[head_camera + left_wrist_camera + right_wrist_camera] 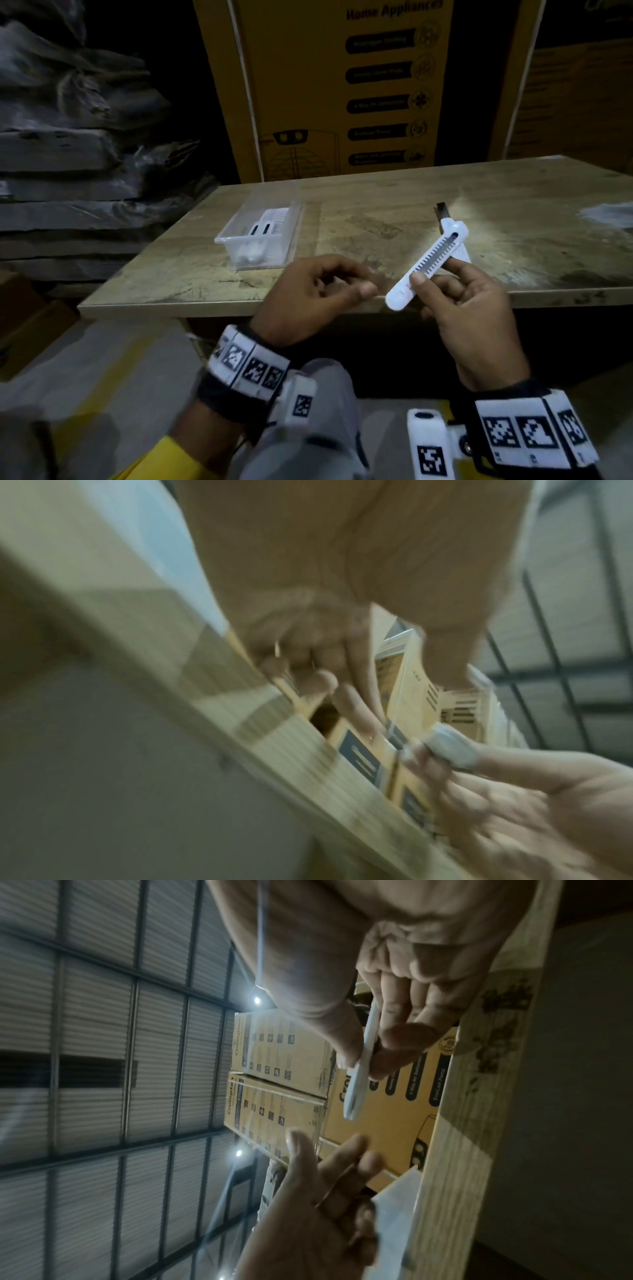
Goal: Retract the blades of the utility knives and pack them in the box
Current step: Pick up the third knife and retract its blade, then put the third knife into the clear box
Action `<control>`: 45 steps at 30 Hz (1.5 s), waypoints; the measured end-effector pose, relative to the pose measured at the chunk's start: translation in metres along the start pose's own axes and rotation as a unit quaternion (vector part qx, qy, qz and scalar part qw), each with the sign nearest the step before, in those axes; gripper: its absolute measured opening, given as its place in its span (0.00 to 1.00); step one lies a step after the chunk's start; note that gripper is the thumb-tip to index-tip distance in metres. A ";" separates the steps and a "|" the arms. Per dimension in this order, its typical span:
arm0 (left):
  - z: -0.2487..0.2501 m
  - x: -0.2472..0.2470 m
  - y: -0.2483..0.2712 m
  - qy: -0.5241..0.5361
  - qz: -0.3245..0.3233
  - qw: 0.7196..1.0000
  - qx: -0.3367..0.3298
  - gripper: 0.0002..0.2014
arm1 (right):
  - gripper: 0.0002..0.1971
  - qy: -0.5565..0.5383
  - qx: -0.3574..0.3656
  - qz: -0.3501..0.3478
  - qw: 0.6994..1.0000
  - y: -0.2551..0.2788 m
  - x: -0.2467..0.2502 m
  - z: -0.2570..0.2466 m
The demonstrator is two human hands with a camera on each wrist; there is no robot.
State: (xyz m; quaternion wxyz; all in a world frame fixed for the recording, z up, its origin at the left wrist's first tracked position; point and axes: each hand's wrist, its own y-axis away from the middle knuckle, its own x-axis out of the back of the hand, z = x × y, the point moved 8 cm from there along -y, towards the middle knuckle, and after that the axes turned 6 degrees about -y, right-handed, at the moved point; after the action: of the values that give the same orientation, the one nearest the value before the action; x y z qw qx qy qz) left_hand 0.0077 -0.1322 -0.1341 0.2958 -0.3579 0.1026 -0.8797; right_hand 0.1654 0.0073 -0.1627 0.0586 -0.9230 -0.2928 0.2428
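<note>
My right hand (pixel 438 274) pinches a white utility knife (pixel 428 260) between thumb and fingers, above the table's near edge. The knife points up and away, and its dark blade (pixel 442 209) sticks out of the far end. My left hand (pixel 346 282) hovers just left of the knife's butt end, fingers loosely curled, holding nothing and not touching the knife. A clear plastic box (pixel 291 236) sits at the table's left with white knives (pixel 265 226) lying inside. In the right wrist view the knife (pixel 359 1074) shows edge-on between the pinching fingers. The left wrist view is blurred.
The wooden table (pixel 376 212) has worn patches and a white smear (pixel 606 212) at its right. Tall yellow appliance cartons (pixel 342 85) stand right behind it. Dark wrapped slabs (pixel 68 137) are stacked to the left, and brown cardboard (pixel 27 308) lies on the floor.
</note>
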 end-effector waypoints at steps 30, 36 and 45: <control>-0.135 0.140 0.001 -0.049 0.177 0.967 0.176 0.32 | 0.24 0.585 0.051 -0.071 0.806 -0.094 -0.266 0.034; -0.132 0.137 0.002 -0.067 0.175 0.966 0.180 0.34 | 0.12 0.666 0.011 -0.090 0.740 -0.089 -0.274 0.038; -0.130 0.136 0.003 -0.069 0.165 0.965 0.190 0.32 | 0.15 0.704 -0.035 -0.133 0.697 -0.097 -0.281 0.056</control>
State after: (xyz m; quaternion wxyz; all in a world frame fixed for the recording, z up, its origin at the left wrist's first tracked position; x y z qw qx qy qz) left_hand -0.1578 -0.2197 -0.1515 0.5060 -0.3326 -0.0296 -0.7953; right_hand -0.1113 -0.0744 -0.0711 0.2466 -0.7773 -0.2944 -0.4983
